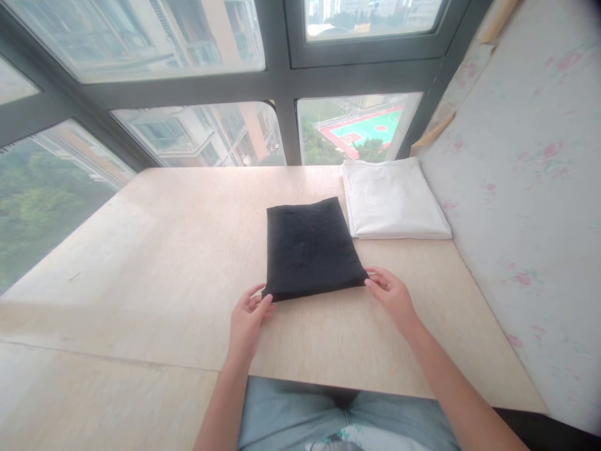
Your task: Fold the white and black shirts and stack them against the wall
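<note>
A black folded cloth [310, 250], perhaps a garment, lies flat on the pale wooden surface [154, 250] in front of me. My left hand [251, 311] pinches its near left corner between thumb and fingers. At the near right corner, my right hand [387, 293] grips the cloth in the same way. The near edge runs between both hands, slightly higher on the right. Just beyond its right side sits a folded white cloth [394, 200], which neither hand touches.
Windows with grey frames [188, 93] border the far and left sides of the surface. A wall with flowered paper [526, 188] rises along the right. Its paper is peeling near the window. A seam [113, 358] crosses the surface at the near left.
</note>
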### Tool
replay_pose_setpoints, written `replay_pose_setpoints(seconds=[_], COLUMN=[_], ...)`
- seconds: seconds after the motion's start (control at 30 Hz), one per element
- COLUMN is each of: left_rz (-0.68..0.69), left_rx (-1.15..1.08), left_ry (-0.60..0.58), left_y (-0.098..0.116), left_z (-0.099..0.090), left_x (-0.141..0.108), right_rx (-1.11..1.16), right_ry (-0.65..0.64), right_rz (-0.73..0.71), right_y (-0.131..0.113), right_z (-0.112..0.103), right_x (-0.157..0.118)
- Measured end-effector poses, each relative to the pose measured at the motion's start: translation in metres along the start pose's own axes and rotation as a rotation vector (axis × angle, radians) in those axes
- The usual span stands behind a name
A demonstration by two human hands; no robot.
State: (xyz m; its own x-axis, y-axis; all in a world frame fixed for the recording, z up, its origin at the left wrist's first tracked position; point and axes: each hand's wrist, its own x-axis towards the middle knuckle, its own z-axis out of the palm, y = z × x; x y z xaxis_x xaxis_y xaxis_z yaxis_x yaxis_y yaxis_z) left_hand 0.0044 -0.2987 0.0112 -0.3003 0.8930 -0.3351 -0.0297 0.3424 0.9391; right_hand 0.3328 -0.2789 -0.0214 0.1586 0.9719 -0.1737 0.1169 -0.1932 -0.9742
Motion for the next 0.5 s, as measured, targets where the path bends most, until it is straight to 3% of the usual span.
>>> replay_pose_setpoints(seconds=[0.1,0.33,0.5], left_rz=[0.024,0.055,0.06], left_rx=[-0.021,-0.072,-0.035], left_ry=[-0.018,0.015,0.02], left_y=[0.0,0.0,-0.006], left_z=[0.001,0.003,-0.001], left_x=[0.0,0.006,0.01], right_rx=[0.012,-0.2,-0.268], right_ry=[-0.004,-0.228,-0.123], right_rz=[-0.008,-0.1,-0.091], right_y=[-0.003,-0.006,-0.005], right_z=[0.0,-0.005,-0.007], right_x=[-0.002,0.002,0.004])
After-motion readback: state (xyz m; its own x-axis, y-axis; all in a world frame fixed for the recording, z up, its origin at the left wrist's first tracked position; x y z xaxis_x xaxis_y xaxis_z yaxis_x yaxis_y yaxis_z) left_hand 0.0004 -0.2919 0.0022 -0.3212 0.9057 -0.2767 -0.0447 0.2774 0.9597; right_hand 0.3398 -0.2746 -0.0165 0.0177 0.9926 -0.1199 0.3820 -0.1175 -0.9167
